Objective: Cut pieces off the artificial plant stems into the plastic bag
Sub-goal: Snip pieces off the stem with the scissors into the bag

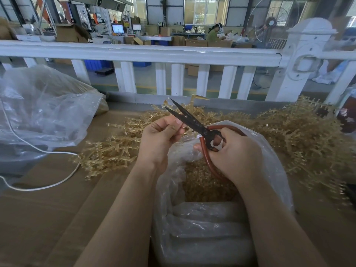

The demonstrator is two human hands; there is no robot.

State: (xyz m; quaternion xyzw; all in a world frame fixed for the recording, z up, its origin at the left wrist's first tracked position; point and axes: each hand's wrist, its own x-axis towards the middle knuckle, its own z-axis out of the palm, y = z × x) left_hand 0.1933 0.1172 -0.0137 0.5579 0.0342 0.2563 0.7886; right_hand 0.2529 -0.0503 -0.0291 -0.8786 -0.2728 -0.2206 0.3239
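Trimming gold stems over the bag on my cardboard-covered bench.

Plastic bag [221, 218] nearest me, cut bits inside; my right hand [237, 155] grips open scissors [192, 124], my left hand [161, 139] pinches a stem; artificial plant stems [289, 132] heaped behind, then white railing [134, 53], factory floor beyond.

A factory hall: machines [123, 22], stacked cardboard boxes [71, 32], a big fan [273, 24] and a seated worker [213, 32] beyond a white railing [138, 52].

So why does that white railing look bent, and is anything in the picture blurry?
Head view: the wide-angle lens bows the white railing; daylight from the far windows leaves the background pale; glare streaks the plastic bag; the artificial plant stems smear towards the right edge, while the scissors and both hands, left hand and right hand, stay fairly sharp.
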